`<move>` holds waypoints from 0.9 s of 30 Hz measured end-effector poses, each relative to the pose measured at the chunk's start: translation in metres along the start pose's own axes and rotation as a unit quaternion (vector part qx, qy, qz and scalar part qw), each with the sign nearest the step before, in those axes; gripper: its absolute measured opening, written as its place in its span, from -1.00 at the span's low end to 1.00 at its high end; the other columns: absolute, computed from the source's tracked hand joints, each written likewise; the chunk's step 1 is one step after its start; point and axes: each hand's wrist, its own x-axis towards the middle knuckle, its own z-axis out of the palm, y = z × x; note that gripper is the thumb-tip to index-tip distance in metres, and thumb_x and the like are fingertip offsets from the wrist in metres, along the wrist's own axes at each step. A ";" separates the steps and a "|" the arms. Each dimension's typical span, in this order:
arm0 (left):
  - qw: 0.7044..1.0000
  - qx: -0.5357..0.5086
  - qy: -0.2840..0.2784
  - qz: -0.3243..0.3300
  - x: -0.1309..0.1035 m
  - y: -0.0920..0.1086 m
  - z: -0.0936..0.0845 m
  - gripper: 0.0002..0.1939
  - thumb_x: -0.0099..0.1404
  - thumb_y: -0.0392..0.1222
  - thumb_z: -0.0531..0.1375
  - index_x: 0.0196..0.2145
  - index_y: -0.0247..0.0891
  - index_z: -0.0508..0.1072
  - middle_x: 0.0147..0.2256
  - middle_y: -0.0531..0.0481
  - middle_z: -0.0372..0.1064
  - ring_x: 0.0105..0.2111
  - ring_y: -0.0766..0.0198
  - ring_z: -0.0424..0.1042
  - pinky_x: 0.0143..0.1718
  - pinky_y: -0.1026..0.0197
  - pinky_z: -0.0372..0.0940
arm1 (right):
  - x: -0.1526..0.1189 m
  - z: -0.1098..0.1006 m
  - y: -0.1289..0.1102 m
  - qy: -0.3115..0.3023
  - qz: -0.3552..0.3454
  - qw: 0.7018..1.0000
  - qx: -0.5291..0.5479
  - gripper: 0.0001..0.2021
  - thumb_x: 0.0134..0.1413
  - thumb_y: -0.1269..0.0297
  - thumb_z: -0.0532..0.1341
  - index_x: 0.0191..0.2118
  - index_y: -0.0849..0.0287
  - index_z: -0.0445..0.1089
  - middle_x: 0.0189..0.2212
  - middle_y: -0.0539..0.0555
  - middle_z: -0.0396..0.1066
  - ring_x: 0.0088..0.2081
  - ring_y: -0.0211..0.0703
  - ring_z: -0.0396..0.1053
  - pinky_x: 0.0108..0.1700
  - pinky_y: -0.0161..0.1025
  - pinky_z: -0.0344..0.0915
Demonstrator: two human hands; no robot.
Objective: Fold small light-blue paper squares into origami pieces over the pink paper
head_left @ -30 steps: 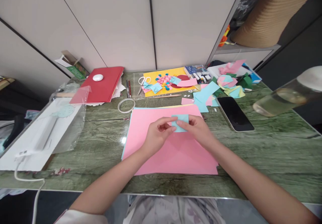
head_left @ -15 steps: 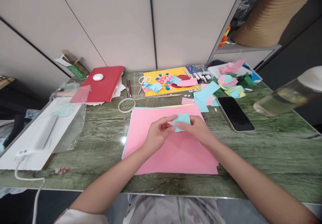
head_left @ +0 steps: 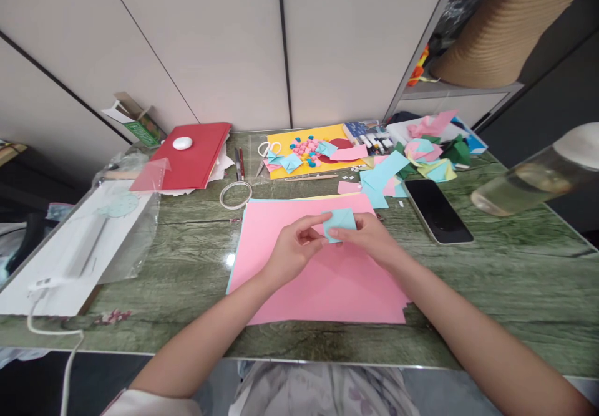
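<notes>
A small square of folded light-blue paper (head_left: 340, 219) is held up between my two hands, over a stack of large paper sheets with a pink sheet (head_left: 299, 285) on top. My left hand (head_left: 294, 244) pinches the paper's left edge between thumb and fingers. From the other side, my right hand (head_left: 367, 232) grips it, the thumb lying across the lower front and the fingers hidden behind. Crease lines show on the paper's face.
Behind the stack lie a roll of tape (head_left: 235, 196), scissors (head_left: 268, 151) and a yellow sheet (head_left: 281, 138) bearing paper pieces. Paper strips (head_left: 384, 173), a phone (head_left: 438, 211) and a bottle (head_left: 524, 182) stand to the right. A red folder (head_left: 196, 154) sits at back left.
The folded light-blue paper has shifted and tilted very slightly, with my right hand moving a little along with it. My left hand stays almost in place. The other things are unmoved.
</notes>
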 end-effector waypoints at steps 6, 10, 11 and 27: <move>0.999 0.028 0.009 0.020 -0.002 0.002 0.003 -0.58 0.07 -0.36 0.19 -0.07 -0.23 0.39 -0.20 -0.08 0.36 -0.44 0.41 0.29 -0.41 0.32 0.19 | 0.000 -0.002 -0.003 -0.009 -0.006 1.000 -0.025 -0.74 -0.20 0.12 0.27 -0.57 0.25 0.34 -0.63 -0.04 0.30 -0.56 -0.31 0.20 -0.47 -0.33 0.14; 0.999 0.033 0.013 0.035 -0.003 0.003 0.003 -0.57 0.08 -0.36 0.18 -0.05 -0.20 0.38 -0.17 -0.09 0.34 -0.43 0.41 0.29 -0.41 0.32 0.19 | -0.001 0.001 -0.002 0.004 -0.018 1.000 -0.003 -0.75 -0.21 0.14 0.28 -0.55 0.24 0.34 -0.62 -0.05 0.29 -0.56 -0.33 0.18 -0.49 -0.33 0.14; 0.999 0.034 0.011 0.036 -0.003 0.003 0.003 -0.57 0.08 -0.36 0.18 -0.05 -0.20 0.38 -0.17 -0.08 0.34 -0.44 0.41 0.29 -0.42 0.32 0.19 | -0.002 0.001 -0.002 0.006 -0.020 1.000 0.007 -0.75 -0.22 0.14 0.29 -0.53 0.25 0.35 -0.62 -0.04 0.30 -0.56 -0.32 0.19 -0.48 -0.32 0.15; 0.999 0.013 -0.004 0.043 -0.003 0.002 0.001 -0.57 0.08 -0.32 0.20 -0.05 -0.19 0.37 -0.28 -0.05 0.34 -0.45 0.39 0.25 -0.43 0.31 0.19 | -0.001 -0.002 -0.001 0.089 -0.042 0.984 0.146 -0.68 -0.13 0.21 0.27 -0.69 0.19 0.16 -0.68 -0.12 0.00 -0.59 -0.36 0.02 -0.48 -0.32 0.02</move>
